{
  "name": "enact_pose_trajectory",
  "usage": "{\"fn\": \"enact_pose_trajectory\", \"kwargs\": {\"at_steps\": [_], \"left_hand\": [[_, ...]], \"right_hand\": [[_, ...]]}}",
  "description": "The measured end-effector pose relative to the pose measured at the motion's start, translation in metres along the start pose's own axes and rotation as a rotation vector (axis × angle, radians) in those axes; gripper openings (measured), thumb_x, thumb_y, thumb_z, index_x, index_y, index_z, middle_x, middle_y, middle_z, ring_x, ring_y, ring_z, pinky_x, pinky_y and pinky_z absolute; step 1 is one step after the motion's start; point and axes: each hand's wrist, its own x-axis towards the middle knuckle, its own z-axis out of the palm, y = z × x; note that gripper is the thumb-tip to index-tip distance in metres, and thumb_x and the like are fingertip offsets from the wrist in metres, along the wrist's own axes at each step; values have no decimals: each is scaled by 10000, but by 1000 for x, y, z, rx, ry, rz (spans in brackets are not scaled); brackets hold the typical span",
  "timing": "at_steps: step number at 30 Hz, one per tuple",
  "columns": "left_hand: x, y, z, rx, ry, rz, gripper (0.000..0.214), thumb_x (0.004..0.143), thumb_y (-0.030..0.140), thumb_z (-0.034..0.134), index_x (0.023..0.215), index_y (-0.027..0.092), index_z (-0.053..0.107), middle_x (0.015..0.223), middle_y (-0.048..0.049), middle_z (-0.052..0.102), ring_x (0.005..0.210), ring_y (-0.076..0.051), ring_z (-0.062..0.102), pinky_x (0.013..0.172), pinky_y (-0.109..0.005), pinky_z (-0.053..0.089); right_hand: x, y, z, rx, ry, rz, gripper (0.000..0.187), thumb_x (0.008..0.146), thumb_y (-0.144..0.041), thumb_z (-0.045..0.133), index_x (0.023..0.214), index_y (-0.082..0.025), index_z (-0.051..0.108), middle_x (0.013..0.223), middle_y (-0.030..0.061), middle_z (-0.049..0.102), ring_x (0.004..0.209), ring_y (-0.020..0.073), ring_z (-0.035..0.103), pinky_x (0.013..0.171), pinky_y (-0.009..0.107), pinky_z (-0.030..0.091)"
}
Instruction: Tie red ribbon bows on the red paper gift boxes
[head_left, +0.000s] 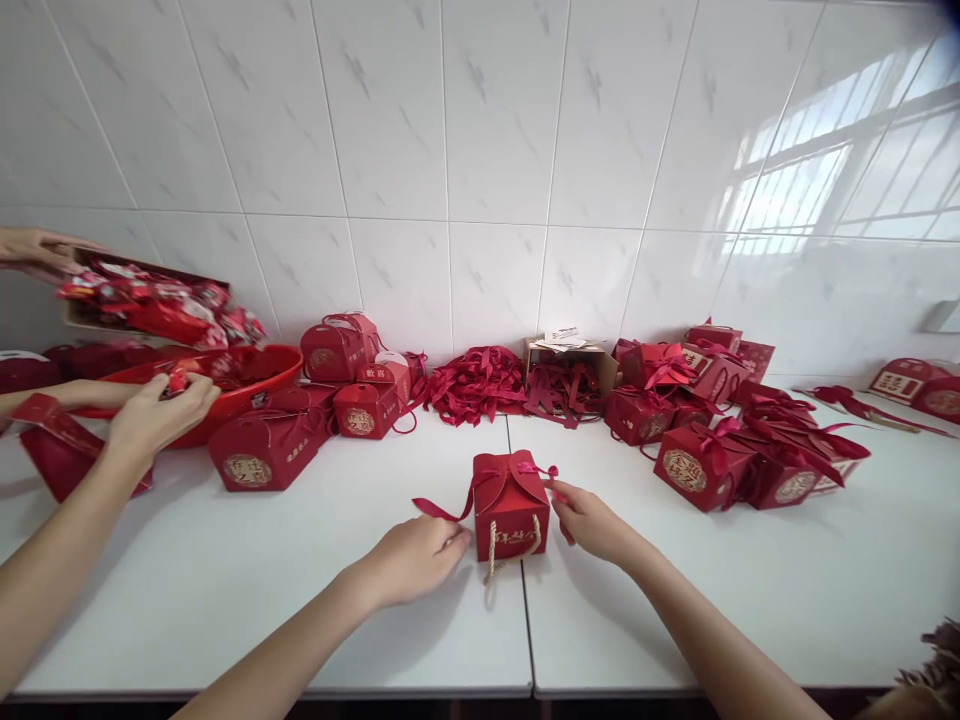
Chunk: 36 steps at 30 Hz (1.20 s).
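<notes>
Ideally keeping tension even, my right hand (591, 520) pinches the ribbon (433, 509) while my left hand (415, 562), its hold unclear, curls beside the red gift box (511, 508).

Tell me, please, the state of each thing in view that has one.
Rope-handled gift box: closed, upright
Its ribbon tail: loose
Red basin: upright, contents inside
Held carton: open, tilted, filled
Cardboard box by wall: open, ribbons inside
Ribbon pile: heaped
Front right gift box: closed, bow on top
</notes>
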Motion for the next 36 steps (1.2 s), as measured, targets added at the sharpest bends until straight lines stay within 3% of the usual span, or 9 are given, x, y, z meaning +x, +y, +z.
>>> {"fn": "enact_pose_trajectory", "kwargs": {"at_steps": [3,7,10,14,19,23,29,33,36], "left_hand": [[10,-9,2,-468,18,-136,40,723,303,624,700,274,639,547,-4,593,511,-209,526,498,-301,329],[25,-10,-7,-1050,80,-280,188,682,173,618,846,264,609,687,-18,669,529,-173,583,452,-266,405],[34,-6,-15,-1241,135,-231,122,794,213,562,914,211,586,868,-67,677,723,-163,658,552,-241,513],[39,-1,-22,-1411,283,-182,155,910,168,471,977,163,611,851,-65,650,684,-97,638,500,-150,515],[39,14,-36,-1411,427,-90,274,882,12,457,807,161,675,826,-50,673,741,-103,650,606,-148,567],[39,36,-50,-1313,445,35,337,810,-81,479,706,156,695,821,-38,691,810,-118,648,728,-184,564],[46,67,-65,-1092,358,162,82,783,133,672,824,155,740,811,-47,693,695,-119,608,602,-240,488],[57,78,-71,-938,340,207,268,667,299,788,876,141,732,816,-62,692,630,-98,573,542,-227,415],[65,82,-77,-823,367,260,369,690,412,751,927,131,721,836,-83,704,581,-91,551,492,-218,359]], "right_hand": [[-3,-2,9,515,-40,35,441,879,-435,493,1295,-291,468,626,-49,488,514,110,450,508,238,359],[0,-9,12,1154,9,133,267,808,-442,622,1000,-260,590,842,12,594,610,106,556,562,244,468],[11,-11,8,1268,204,99,174,790,-396,656,817,-239,584,839,33,603,626,123,584,559,259,507],[20,-19,-3,1255,339,-1,202,744,-388,696,740,-234,564,732,-1,568,587,109,563,496,232,487],[14,-40,-19,1215,417,-159,291,590,-317,819,784,-226,622,710,-47,565,560,49,506,499,169,439],[12,-59,-32,1068,443,-279,290,637,-398,791,805,-186,689,678,-31,591,544,52,482,485,182,402],[21,-92,-45,897,436,-401,295,579,-337,831,785,-163,711,693,-3,664,636,96,575,634,228,462],[23,-111,-51,897,397,-446,328,579,-407,812,772,-171,692,688,0,665,652,128,620,693,286,510],[24,-121,-53,901,377,-494,349,561,-398,821,794,-181,677,706,-5,671,697,139,647,753,300,523]]}}
